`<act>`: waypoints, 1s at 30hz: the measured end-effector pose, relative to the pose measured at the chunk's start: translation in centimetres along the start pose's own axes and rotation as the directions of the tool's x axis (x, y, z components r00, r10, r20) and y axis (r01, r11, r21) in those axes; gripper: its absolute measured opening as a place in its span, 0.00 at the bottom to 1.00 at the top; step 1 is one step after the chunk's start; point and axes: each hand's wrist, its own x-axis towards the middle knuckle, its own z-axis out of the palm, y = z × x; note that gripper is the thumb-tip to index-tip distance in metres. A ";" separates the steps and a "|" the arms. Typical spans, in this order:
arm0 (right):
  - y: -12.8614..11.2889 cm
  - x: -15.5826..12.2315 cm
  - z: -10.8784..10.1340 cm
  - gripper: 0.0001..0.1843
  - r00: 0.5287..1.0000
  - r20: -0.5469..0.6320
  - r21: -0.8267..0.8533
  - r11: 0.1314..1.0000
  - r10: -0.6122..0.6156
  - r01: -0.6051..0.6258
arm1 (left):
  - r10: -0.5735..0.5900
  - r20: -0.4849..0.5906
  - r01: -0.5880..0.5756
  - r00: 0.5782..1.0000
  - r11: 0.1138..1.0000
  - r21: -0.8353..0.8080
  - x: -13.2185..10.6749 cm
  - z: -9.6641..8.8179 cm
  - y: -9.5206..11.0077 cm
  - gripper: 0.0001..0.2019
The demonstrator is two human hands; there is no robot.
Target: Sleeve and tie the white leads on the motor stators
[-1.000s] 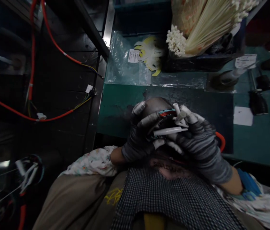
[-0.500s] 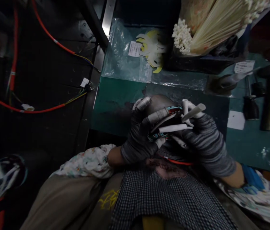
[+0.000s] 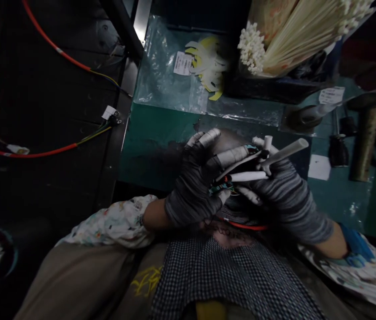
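Note:
A round dark part with wire windings like a motor stator (image 3: 215, 190) is held up over my lap, largely covered by both hands. My left hand (image 3: 193, 186), in a grey glove with white-taped fingertips, wraps round its left side. At its right, my right hand (image 3: 284, 191), gloved the same way, has its fingers closed among the leads and white sleeves. A pale sleeve tube (image 3: 290, 151) sticks out past those fingers, up and to the right. Another white sleeve (image 3: 248, 176) lies across the middle of the part. A red cable (image 3: 246, 226) runs just below.
Ahead, a dark bin (image 3: 274, 89) holds bundles of pale sleeved leads (image 3: 294, 40). Left of it lies a plastic bag (image 3: 156, 75) with yellow and white curved pieces (image 3: 208, 62). A hammer (image 3: 368, 142) rests at right. Red cables (image 3: 44, 153) with terminals lie at left.
The pale tube at my right fingers now reaches further up and right. Leads there have shifted slightly. Both hands keep their hold, and the whole view has moved a little.

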 end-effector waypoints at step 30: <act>3.3 10.4 -4.4 0.12 0.925 -0.290 0.108 0.952 -0.245 0.286 | 0.159 0.530 -0.491 0.833 0.653 0.576 4.2 -4.9 -0.6 0.10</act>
